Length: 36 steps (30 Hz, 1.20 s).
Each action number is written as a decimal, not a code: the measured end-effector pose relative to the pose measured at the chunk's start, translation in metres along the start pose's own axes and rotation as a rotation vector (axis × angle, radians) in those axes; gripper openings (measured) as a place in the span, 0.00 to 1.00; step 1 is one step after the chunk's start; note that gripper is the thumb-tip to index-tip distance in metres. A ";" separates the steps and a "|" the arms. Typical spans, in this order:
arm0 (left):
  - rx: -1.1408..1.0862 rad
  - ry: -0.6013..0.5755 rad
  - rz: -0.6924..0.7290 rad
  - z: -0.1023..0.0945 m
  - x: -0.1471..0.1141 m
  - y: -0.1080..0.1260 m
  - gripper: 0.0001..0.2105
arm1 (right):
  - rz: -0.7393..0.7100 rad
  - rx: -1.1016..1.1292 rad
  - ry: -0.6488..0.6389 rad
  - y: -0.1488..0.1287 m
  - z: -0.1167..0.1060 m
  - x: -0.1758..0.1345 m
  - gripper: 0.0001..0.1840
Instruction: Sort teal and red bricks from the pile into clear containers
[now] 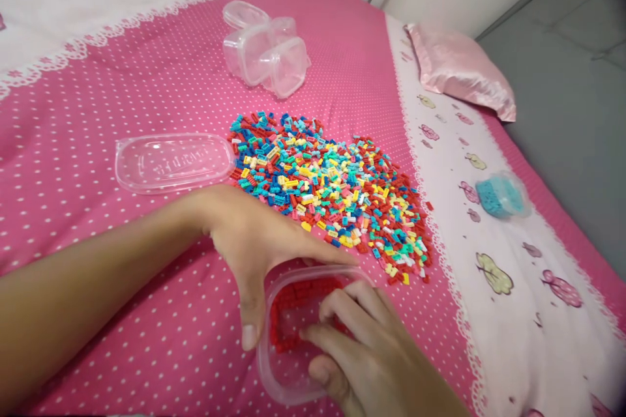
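A clear plastic container [271,384] stands on the near part of the bed, with small red toy bricks [284,329] along its inner walls. My left hand [259,231] grips it from the far left, the thumb against its left side and the fingers along the far rim. Inside the tub reaches my right hand [362,345], fingers bent and thumb apart, with the index fingertip at the red bricks. No brick shows between those fingers. Just beyond lies a wide pile of small multicoloured toy bricks [332,176].
A clear lid [173,163] lies left of the pile. Several clear containers [267,52] are grouped behind it. On the right are a container with blue contents [501,195] and a pink pillow [460,71]. Everything rests on a pink dotted bedspread [88,143].
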State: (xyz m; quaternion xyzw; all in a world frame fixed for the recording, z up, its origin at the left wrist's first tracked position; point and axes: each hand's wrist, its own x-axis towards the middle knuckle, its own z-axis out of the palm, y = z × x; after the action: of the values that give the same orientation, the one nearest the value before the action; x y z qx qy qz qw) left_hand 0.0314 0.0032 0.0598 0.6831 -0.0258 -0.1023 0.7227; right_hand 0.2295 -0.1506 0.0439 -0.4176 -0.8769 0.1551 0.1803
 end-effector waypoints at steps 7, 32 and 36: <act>0.004 0.006 0.013 -0.002 0.001 -0.007 0.51 | -0.010 0.020 0.014 0.001 0.002 0.000 0.29; 0.253 0.140 -0.176 0.001 -0.009 -0.003 0.68 | 0.255 0.090 0.165 0.032 -0.038 -0.017 0.19; 0.213 0.129 -0.137 -0.002 -0.008 -0.003 0.66 | 0.195 -0.011 0.075 0.020 -0.031 -0.015 0.14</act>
State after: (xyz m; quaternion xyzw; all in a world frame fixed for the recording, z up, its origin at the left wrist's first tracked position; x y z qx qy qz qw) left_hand 0.0235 0.0066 0.0578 0.7614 0.0569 -0.1040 0.6374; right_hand 0.2656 -0.1467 0.0602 -0.5074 -0.8256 0.1514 0.1950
